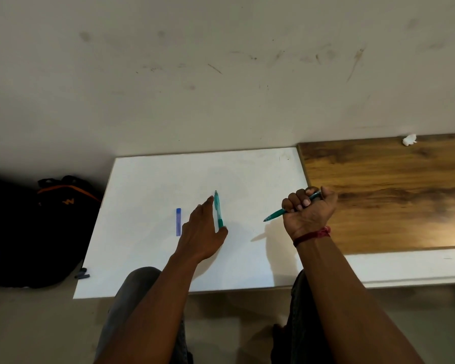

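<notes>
A scuffed pale wall (221,74) fills the view from 9 through 12 to 3 o'clock. Below it sits the white tabletop (155,179), with a wooden top (392,193) butted against its 3 o'clock edge. A black backpack (63,219) with orange trim rests on the floor off the tabletop's 9 o'clock side.

The left hand (202,229) lies near the tabletop's centre, fingers straight and thumb spread, gripping nothing. The right hand (309,208) hovers at the tabletop's 3 o'clock edge, balled into a fist around the held pen (275,214), a teal one whose tip points towards 8 o'clock, clear of the surface. The lying pen (218,208), also teal, rests on the tabletop in the gap between the left forefinger and thumb, pointing to 12 o'clock, its near end at the thumb tip.

A blue strip (178,222) lies just at 9 o'clock of the left hand. A red thread (313,235) circles the right wrist. A white wad (409,140) sits at the wooden top's 12 o'clock edge.
</notes>
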